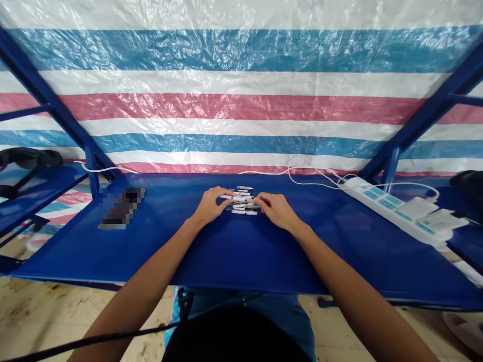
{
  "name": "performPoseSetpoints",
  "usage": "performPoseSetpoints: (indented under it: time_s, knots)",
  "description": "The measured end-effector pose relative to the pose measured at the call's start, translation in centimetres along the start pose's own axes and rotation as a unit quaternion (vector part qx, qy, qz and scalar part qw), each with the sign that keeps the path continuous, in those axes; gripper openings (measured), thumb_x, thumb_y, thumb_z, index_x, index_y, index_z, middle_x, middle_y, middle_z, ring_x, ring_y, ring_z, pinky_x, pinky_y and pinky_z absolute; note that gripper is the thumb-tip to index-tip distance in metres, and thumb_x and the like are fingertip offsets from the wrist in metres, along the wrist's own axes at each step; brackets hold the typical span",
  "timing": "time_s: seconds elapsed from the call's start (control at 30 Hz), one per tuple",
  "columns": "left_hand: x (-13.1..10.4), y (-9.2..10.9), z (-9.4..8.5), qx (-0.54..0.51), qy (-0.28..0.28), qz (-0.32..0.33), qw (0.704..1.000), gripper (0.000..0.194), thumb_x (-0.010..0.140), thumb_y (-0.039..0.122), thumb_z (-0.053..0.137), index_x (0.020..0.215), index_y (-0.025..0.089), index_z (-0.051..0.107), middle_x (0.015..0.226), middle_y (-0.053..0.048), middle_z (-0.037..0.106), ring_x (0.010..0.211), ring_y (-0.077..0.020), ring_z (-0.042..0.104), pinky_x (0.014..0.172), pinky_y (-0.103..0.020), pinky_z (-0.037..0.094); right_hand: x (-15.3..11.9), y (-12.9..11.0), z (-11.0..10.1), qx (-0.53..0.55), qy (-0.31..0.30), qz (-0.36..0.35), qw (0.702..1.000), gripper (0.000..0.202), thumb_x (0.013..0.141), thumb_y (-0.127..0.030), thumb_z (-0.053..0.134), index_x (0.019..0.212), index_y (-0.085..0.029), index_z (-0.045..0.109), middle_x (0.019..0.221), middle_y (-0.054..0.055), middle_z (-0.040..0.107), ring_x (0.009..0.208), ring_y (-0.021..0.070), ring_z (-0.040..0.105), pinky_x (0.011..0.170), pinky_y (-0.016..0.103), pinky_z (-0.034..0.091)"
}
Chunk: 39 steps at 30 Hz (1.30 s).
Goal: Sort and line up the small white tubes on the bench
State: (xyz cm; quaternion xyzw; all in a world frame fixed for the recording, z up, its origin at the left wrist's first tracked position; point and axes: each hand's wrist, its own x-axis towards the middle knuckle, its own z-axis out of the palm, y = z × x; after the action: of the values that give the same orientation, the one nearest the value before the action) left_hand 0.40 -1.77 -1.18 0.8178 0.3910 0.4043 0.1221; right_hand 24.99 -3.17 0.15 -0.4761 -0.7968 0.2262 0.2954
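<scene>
A small pile of white pens point(244, 206), several of them, lies on the blue table, roughly side by side and pointing left to right. Some have dark tips or clips. At the pile's left end, my left hand point(212, 205) has thumb and fingers closed around pen ends. On the opposite side my right hand point(277, 208) pinches the right ends of the pens between curled fingers and thumb. One pen point(245, 188) lies loose just behind the pile, and another point(244, 212) is along its front edge. My fingers partly hide the pen ends.
The blue table point(241, 256) has a pixelated phone-like object point(123, 208) on its left. A white power strip point(392, 206) with plugged-in adapters stands at the right, its white cable point(302, 173) looping along the back edge. Blue metal posts point(56, 110) and a striped plastic sheet point(241, 108) stand behind.
</scene>
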Motion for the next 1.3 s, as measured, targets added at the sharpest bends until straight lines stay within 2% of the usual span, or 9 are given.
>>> performPoseSetpoints:
  time_s: [0.1, 0.47, 0.6, 0.7, 0.83, 0.9, 1.17, 1.3]
  knots:
    - [-0.01, 0.03, 0.03, -0.003, 0.007, 0.007, 1.000, 0.019, 0.097, 0.036, 0.066, 0.099, 0.022, 0.078, 0.098, -0.007, 0.081, 0.093, -0.0246, 0.074, 0.091, -0.038, 0.057, -0.01, 0.03, -0.02, -0.003, 0.008, 0.011, 1.000, 0.021, 0.095, -0.038, 0.055, 0.083, -0.023, 0.063, 0.062, -0.001, 0.064, 0.058, 0.0173, 0.058, 0.061, 0.027, 0.038]
    - [0.03, 0.23, -0.20, -0.013, -0.001, 0.001, 1.000, 0.021, 0.097, 0.038, 0.064, 0.098, 0.022, 0.078, 0.098, -0.007, 0.081, 0.093, -0.0252, 0.074, 0.091, -0.038, 0.058, -0.14, 0.15, 0.23, 0.023, -0.001, 0.012, 1.000, 0.008, 0.091, -0.032, 0.061, 0.093, -0.025, 0.058, 0.064, -0.003, 0.064, 0.058, 0.0176, 0.059, 0.060, 0.026, 0.039]
    - [0.12, 0.31, -0.22, -0.021, -0.001, -0.006, 1.000, 0.022, 0.097, 0.040, 0.065, 0.096, 0.023, 0.079, 0.097, -0.007, 0.081, 0.093, -0.0258, 0.074, 0.091, -0.039, 0.058, -0.10, 0.25, 0.17, 0.015, 0.000, 0.014, 1.000, 0.014, 0.088, -0.034, 0.067, 0.096, -0.024, 0.061, 0.070, -0.001, 0.068, 0.060, 0.0180, 0.061, 0.060, 0.027, 0.041]
    - [0.14, 0.39, -0.28, -0.027, 0.003, -0.003, 1.000, 0.023, 0.097, 0.040, 0.064, 0.096, 0.022, 0.078, 0.097, -0.007, 0.081, 0.092, -0.0254, 0.074, 0.090, -0.039, 0.058, -0.16, 0.00, -0.01, 0.018, -0.006, 0.006, 1.000, 0.017, 0.092, -0.039, 0.063, 0.099, -0.024, 0.065, 0.069, -0.001, 0.068, 0.061, 0.0183, 0.062, 0.061, 0.027, 0.042]
    - [0.12, 0.45, -0.37, -0.026, 0.006, 0.007, 1.000, 0.023, 0.097, 0.039, 0.064, 0.096, 0.021, 0.078, 0.096, -0.008, 0.081, 0.091, -0.0246, 0.074, 0.090, -0.038, 0.058, -0.22, -0.34, -0.24, 0.021, -0.024, -0.003, 0.999, 0.031, 0.101, -0.038, 0.046, 0.082, -0.022, 0.065, 0.063, 0.000, 0.065, 0.059, 0.0172, 0.062, 0.063, 0.027, 0.042]
    - [0.12, 0.41, -0.39, -0.020, 0.005, 0.006, 1.000, 0.022, 0.097, 0.039, 0.064, 0.097, 0.021, 0.078, 0.097, -0.008, 0.080, 0.091, -0.0244, 0.074, 0.090, -0.038, 0.058, -0.19, -0.37, -0.27, 0.020, -0.024, -0.003, 1.000, 0.033, 0.100, -0.036, 0.046, 0.077, -0.021, 0.063, 0.062, 0.001, 0.065, 0.058, 0.0168, 0.062, 0.062, 0.027, 0.041]
    - [0.08, 0.13, -0.22, -0.013, -0.001, -0.011, 1.000, 0.022, 0.096, 0.039, 0.065, 0.096, 0.022, 0.079, 0.097, -0.007, 0.081, 0.091, -0.0248, 0.075, 0.090, -0.038, 0.058, -0.13, 0.10, 0.04, 0.027, -0.007, 0.009, 1.000, 0.011, 0.093, -0.033, 0.061, 0.090, -0.024, 0.063, 0.063, -0.001, 0.067, 0.058, 0.0183, 0.062, 0.060, 0.027, 0.042]
    - [0.09, 0.24, -0.28, -0.021, -0.008, -0.017, 1.000, 0.022, 0.096, 0.040, 0.065, 0.095, 0.022, 0.079, 0.097, -0.007, 0.081, 0.092, -0.0254, 0.075, 0.091, -0.038, 0.058, -0.18, 0.08, 0.12, 0.023, -0.002, 0.011, 1.000, 0.011, 0.090, -0.034, 0.065, 0.093, -0.024, 0.061, 0.066, -0.001, 0.067, 0.059, 0.0187, 0.062, 0.059, 0.027, 0.041]
